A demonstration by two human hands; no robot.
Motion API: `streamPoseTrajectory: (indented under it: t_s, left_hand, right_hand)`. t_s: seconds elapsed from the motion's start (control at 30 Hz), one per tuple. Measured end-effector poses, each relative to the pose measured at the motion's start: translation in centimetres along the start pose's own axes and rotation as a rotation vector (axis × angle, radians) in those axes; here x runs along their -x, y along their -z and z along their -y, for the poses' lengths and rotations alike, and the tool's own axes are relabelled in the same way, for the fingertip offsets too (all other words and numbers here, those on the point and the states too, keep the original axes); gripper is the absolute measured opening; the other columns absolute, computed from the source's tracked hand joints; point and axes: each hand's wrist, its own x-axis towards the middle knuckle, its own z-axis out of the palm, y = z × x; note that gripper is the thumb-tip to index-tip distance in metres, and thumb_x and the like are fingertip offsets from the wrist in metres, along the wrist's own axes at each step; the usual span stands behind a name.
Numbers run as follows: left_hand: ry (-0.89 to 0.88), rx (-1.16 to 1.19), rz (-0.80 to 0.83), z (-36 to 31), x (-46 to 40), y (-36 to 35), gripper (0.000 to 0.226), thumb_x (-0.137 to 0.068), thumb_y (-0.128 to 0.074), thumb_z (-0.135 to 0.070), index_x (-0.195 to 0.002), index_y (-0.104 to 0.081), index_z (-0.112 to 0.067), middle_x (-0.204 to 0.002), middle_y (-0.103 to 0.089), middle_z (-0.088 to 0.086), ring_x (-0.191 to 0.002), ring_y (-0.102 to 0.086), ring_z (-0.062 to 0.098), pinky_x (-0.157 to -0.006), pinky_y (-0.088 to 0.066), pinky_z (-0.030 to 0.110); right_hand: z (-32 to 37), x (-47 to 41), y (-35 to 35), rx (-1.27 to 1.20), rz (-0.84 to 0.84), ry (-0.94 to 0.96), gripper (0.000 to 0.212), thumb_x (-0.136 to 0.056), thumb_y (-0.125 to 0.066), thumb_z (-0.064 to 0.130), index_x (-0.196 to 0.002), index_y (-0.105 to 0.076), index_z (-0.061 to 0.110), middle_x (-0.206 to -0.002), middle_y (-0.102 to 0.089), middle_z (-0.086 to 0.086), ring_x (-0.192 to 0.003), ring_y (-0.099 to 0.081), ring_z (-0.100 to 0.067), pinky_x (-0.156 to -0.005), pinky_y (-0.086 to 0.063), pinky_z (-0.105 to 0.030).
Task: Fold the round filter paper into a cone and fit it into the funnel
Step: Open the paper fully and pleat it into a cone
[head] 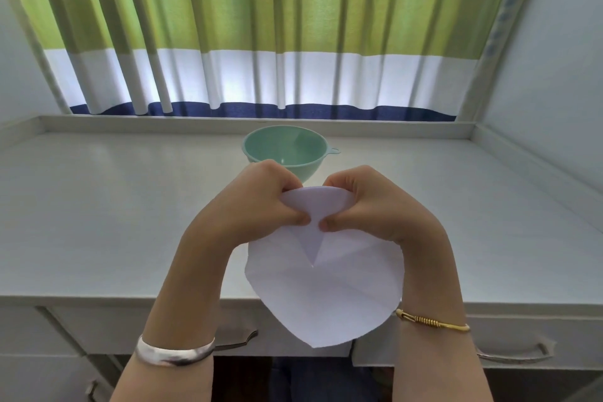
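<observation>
At centre frame, left hand (261,202) and right hand (368,206), knuckles raised and thumbs nearly meeting, pinch the upper edge of the creased filter paper (323,290) above the desk (114,206); beyond them stands the green funnel (284,147).

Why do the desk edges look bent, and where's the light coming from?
Head view: the wide lens bows the desk edges; daylight glows through the striped curtain behind, backlighting the filter paper pinched by the left hand and right hand; the green funnel stays sharp.
</observation>
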Motion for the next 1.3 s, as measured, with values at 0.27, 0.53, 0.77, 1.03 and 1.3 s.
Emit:
streamPoseTrajectory:
  t_s: [0.27,0.53,0.77,1.03,1.3]
  left_hand:
    - [-0.002,0.196,-0.026,1.1,0.7,0.7,0.017,-0.077,-0.067,-0.012,-0.071,-0.075,-0.026,-0.065,-0.073,-0.003,-0.06,-0.065,0.013,-0.062,-0.054,0.03]
    - [0.037,0.225,-0.043,1.3,0.8,0.6,0.017,-0.081,-0.063,-0.011,-0.075,-0.074,-0.022,-0.071,-0.074,-0.009,-0.069,-0.068,0.01,-0.071,-0.056,0.031]
    - [0.075,0.255,-0.004,1.5,1.3,0.5,0.009,-0.078,-0.065,-0.01,-0.078,-0.074,-0.009,-0.075,-0.073,0.015,-0.076,-0.066,0.034,-0.074,-0.055,0.05]
    - [0.14,0.279,-0.106,2.1,1.0,0.6,0.014,-0.078,-0.065,-0.008,-0.074,-0.075,-0.017,-0.067,-0.074,0.003,-0.064,-0.07,0.018,-0.065,-0.058,0.035]
    - [0.11,0.158,-0.246,2.0,0.7,0.0,0.011,-0.079,-0.063,-0.012,-0.075,-0.074,-0.014,-0.07,-0.071,0.008,-0.069,-0.066,0.024,-0.062,-0.052,0.034]
  right_hand:
    - [-0.3,0.2,0.2,-0.024,-0.005,-0.031,0.015,-0.065,-0.071,0.004,-0.074,-0.067,0.015,-0.063,-0.061,0.0,-0.055,-0.054,-0.008,-0.051,-0.043,-0.02]
    - [-0.6,0.5,0.5,-0.081,-0.017,-0.03,0.009,-0.08,-0.063,0.008,-0.078,-0.068,0.016,-0.065,-0.064,0.001,-0.056,-0.057,-0.008,-0.056,-0.046,-0.022]
    - [-0.5,0.7,0.4,-0.047,-0.014,-0.065,0.022,-0.092,-0.047,0.014,-0.084,-0.067,0.009,-0.075,-0.063,-0.006,-0.066,-0.056,-0.017,-0.066,-0.046,-0.033]
    - [-1.1,1.6,1.3,-0.126,0.036,-0.102,0.019,-0.08,-0.065,0.012,-0.098,-0.067,0.013,-0.093,-0.073,-0.013,-0.084,-0.069,-0.026,-0.08,-0.057,-0.043]
    - [-1.6,2.3,1.2,-0.104,0.004,-0.121,0.018,-0.08,-0.06,0.002,-0.092,-0.071,0.008,-0.092,-0.074,-0.014,-0.085,-0.068,-0.026,-0.081,-0.056,-0.042]
